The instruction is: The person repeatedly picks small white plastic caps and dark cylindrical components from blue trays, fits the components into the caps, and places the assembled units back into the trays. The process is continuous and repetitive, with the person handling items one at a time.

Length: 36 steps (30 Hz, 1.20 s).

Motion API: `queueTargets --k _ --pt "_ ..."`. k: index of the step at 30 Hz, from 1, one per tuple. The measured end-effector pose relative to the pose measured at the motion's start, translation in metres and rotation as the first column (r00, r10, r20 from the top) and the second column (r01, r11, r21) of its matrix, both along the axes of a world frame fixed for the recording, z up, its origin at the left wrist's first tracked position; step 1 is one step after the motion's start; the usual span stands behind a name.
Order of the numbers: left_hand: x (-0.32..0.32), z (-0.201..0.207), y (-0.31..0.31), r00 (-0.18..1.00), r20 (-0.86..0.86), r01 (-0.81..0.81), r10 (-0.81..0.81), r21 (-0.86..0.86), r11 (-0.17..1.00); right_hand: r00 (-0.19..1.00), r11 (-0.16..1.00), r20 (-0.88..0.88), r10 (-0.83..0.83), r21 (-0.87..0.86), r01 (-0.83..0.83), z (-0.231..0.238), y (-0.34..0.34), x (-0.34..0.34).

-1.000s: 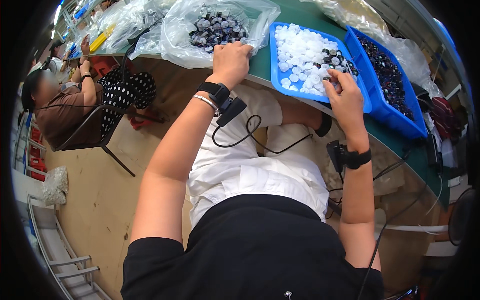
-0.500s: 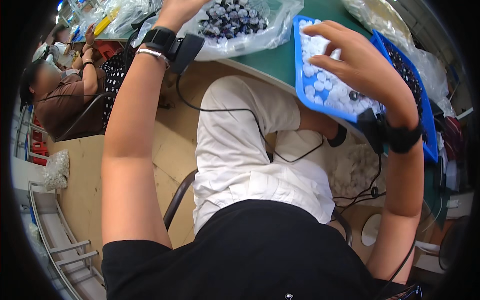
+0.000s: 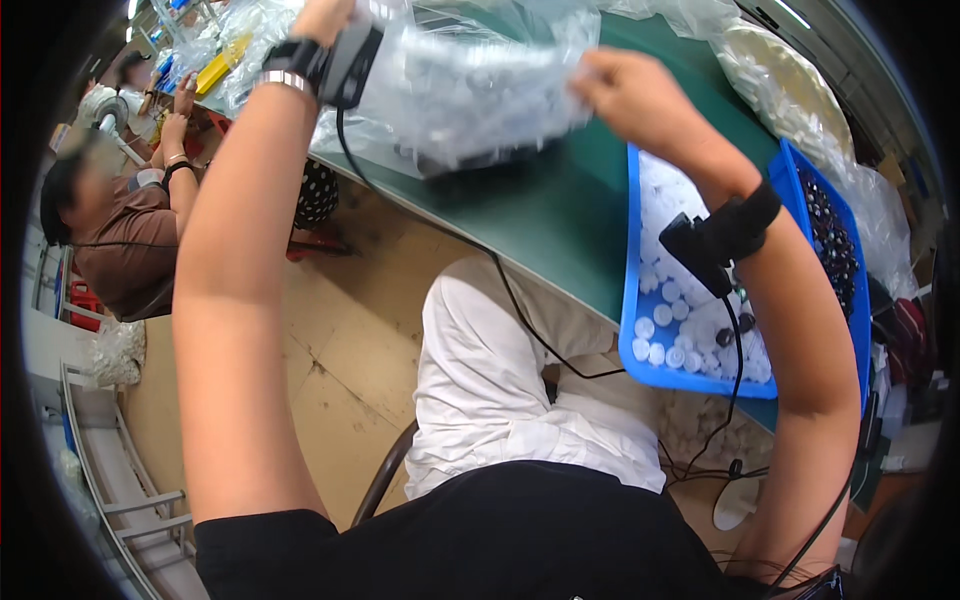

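A clear plastic bag (image 3: 480, 90) stands raised above the green table at the top middle, blurred by motion. The fingers of my right hand (image 3: 635, 95) are pinched together on the bag's right edge. At the upper border, beside the bag's left side, my left hand (image 3: 322, 20) is partly cut off and its fingers do not show. Something dark, too blurred to name, shows under the bag. Below my right hand sits a blue tray (image 3: 632, 345) with many small white round pieces (image 3: 672, 295) and a few dark ones in it.
Right of that tray stands a second blue tray (image 3: 787, 165) of small dark pieces (image 3: 830, 225). A large plastic sack (image 3: 785, 75) lies behind it. A seated person (image 3: 125, 240) is at the left. A black cable (image 3: 490, 262) crosses the green table's (image 3: 560, 245) front edge.
My right hand has moved from over the white pieces up and left onto the bag. The bag has risen and covers the dark pieces seen before. My left hand has shifted slightly left.
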<state>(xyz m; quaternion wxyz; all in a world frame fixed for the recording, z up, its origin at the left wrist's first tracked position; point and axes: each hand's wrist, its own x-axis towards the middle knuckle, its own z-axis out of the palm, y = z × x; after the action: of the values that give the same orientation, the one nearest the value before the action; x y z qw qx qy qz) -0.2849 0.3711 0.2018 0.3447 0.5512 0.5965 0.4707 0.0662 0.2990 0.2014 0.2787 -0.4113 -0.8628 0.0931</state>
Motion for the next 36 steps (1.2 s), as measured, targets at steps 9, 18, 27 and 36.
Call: queueTargets --k 9,18,27,36 --pt "0.027 0.077 -0.039 0.974 0.118 0.135 -0.191 0.374 0.917 0.989 0.970 -0.114 0.097 0.232 -0.069 0.029 -0.062 0.001" --pt "0.062 -0.095 -0.173 0.847 0.514 -0.432 0.137 0.515 0.740 0.891 0.952 0.358 0.281 0.012 -0.305 -0.005 -0.107 0.034" --pt "0.096 -0.095 -0.138 0.950 0.311 -0.015 -0.002 0.051 0.999 0.883 0.935 0.325 0.338 -0.006 -0.356 -0.020 -0.099 0.037" --pt "0.099 -0.082 -0.031 0.973 0.229 0.014 -0.024 0.048 0.999 0.905 0.940 0.283 0.318 0.027 -0.340 -0.043 -0.095 0.032"
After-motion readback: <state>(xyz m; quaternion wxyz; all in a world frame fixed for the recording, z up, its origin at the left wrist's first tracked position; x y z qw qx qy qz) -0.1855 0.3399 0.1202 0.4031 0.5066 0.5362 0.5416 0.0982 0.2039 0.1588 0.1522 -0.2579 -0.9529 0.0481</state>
